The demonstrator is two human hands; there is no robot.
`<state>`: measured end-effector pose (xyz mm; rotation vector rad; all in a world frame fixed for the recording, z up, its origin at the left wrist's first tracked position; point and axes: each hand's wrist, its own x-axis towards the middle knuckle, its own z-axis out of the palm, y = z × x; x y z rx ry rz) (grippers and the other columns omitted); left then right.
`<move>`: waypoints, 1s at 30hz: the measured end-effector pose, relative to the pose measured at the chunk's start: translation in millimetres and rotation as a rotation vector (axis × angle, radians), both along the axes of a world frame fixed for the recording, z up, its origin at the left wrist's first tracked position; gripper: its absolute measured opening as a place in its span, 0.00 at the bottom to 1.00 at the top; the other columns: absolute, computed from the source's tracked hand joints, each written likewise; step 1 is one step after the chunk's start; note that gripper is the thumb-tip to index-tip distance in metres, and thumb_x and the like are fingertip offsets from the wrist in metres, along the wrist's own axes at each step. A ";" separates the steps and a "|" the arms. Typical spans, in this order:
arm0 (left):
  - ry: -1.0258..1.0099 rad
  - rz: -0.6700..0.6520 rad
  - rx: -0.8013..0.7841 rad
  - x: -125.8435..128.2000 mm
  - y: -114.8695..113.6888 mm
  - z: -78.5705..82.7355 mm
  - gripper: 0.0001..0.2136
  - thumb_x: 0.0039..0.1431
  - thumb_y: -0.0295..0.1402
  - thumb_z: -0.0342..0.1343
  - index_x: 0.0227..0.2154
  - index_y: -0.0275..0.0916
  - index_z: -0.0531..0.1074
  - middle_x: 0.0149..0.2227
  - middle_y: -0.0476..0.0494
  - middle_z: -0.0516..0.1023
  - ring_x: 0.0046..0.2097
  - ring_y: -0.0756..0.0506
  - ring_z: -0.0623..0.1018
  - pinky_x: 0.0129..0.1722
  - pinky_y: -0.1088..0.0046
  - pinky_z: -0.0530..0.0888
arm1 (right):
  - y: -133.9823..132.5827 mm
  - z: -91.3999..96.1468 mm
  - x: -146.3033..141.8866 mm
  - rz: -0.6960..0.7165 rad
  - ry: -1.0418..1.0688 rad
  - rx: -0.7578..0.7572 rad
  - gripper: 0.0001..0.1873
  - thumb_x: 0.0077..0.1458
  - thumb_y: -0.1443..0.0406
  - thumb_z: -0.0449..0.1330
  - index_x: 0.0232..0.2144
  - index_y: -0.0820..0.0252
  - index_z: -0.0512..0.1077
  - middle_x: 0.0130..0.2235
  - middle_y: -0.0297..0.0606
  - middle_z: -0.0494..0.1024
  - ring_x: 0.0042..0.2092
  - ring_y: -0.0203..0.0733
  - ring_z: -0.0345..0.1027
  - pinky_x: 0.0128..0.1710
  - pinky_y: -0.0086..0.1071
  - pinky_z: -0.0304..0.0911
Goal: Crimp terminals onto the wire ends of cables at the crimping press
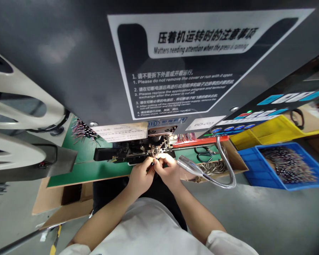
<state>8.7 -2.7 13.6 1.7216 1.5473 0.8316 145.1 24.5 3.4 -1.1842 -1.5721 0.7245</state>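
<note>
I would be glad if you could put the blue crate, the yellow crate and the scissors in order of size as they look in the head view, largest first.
1. Blue crate
2. yellow crate, though it is partly hidden, so this ranking is unsure
3. scissors, clearly smallest

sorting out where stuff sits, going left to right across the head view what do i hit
white spoked wheel, left hand, right hand, chrome gooseneck lamp, blue plastic crate of wires
</note>
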 end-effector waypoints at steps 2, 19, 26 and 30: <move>0.012 0.001 0.000 0.2 0.1 -0.2 0.08 0.67 0.34 0.50 0.44 0.43 0.73 0.36 0.45 0.83 0.38 0.45 0.82 0.36 0.75 0.72 | 0.3 0.6 -0.3 0.015 -0.002 0.022 0.06 0.56 0.66 0.59 0.34 0.59 0.76 0.23 0.30 0.72 0.22 0.34 0.63 0.23 0.28 0.63; 0.047 0.009 0.001 0.3 1.1 3.4 0.07 0.66 0.32 0.51 0.43 0.43 0.72 0.34 0.47 0.82 0.37 0.44 0.82 0.35 0.74 0.72 | 3.5 1.0 -0.2 0.027 -0.017 0.024 0.08 0.58 0.64 0.58 0.36 0.59 0.78 0.22 0.31 0.70 0.21 0.35 0.61 0.22 0.29 0.62; -0.016 -0.007 0.001 -1.2 1.7 6.4 0.05 0.66 0.32 0.52 0.40 0.45 0.72 0.40 0.47 0.83 0.40 0.45 0.82 0.39 0.74 0.72 | -0.4 -3.5 0.7 0.024 0.009 -0.020 0.09 0.57 0.63 0.59 0.40 0.58 0.75 0.20 0.26 0.64 0.21 0.34 0.60 0.22 0.28 0.62; -0.064 -0.010 -0.037 -1.4 2.2 5.9 0.06 0.66 0.33 0.52 0.41 0.45 0.73 0.36 0.48 0.83 0.37 0.46 0.82 0.37 0.75 0.73 | -1.1 -3.4 0.7 0.030 0.013 -0.001 0.07 0.57 0.64 0.59 0.38 0.59 0.75 0.21 0.27 0.66 0.21 0.34 0.60 0.22 0.28 0.62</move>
